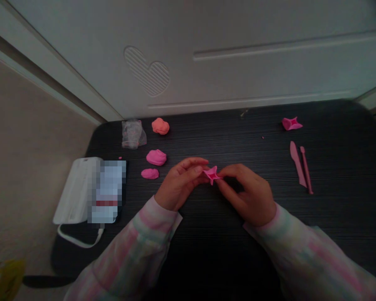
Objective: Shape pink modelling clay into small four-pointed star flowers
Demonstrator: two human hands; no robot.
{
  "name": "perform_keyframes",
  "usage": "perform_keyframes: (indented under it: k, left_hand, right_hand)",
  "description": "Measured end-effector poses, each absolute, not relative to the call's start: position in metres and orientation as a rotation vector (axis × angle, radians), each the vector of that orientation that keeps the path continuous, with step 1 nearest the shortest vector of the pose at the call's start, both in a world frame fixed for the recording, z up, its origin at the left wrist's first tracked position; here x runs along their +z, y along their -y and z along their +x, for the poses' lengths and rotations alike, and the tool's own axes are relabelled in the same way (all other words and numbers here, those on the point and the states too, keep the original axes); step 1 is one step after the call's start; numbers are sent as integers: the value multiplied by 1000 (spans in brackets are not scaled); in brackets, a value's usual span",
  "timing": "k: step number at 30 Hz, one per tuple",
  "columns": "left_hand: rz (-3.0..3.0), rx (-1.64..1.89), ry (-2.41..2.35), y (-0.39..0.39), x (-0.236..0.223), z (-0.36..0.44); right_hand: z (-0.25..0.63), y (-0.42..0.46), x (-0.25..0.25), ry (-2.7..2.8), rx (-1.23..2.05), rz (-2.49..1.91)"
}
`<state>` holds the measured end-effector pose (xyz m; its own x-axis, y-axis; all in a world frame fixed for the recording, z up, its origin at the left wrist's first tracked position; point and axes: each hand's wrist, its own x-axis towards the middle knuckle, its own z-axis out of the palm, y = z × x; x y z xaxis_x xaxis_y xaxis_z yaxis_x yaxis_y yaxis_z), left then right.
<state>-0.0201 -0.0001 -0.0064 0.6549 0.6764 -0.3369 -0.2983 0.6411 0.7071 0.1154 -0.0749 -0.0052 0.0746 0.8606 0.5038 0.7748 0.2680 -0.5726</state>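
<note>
A small pink clay flower [212, 174] with pointed petals and a hollow middle is held between my two hands above the dark table. My left hand [183, 179] is closed, its thumb and fingers pinching the flower's left side. From the other side my right hand [249, 192] pinches a petal tip between thumb and index finger. Left of my left hand lie two pink clay lumps, a larger one [156, 157] and a smaller one [150, 174]. A similar pink clay flower [291, 123] lies at the back right.
Behind the pink lumps sit an orange clay lump [160, 126] and a clear plastic bag [133, 133]. A pink clay knife [297, 164] and a thin pink stick tool [306, 170] lie right. At left are a phone [108, 192], white power bank [77, 190] and cable [78, 242].
</note>
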Motion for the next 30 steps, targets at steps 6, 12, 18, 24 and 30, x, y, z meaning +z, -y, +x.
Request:
perform_keyframes:
  k: [6,12,18,24,30]
  left_hand:
    - [666,595,-656,0,-6,-19]
    - [782,628,-659,-3,-9,-23]
    - [974,615,-692,-5,-15,-25]
    - [804,609,-652,-2,-11,-21]
    - [738,621,-648,0,-8,-19]
  right_hand:
    - [115,76,-5,1719,160,-1505]
    - [116,75,-3,1687,188,-1533]
    - [117,74,-2,1640,234,-1546]
    - [117,75,-3,1595,308,-1549]
    - [116,75,-3,1555,343,-1548]
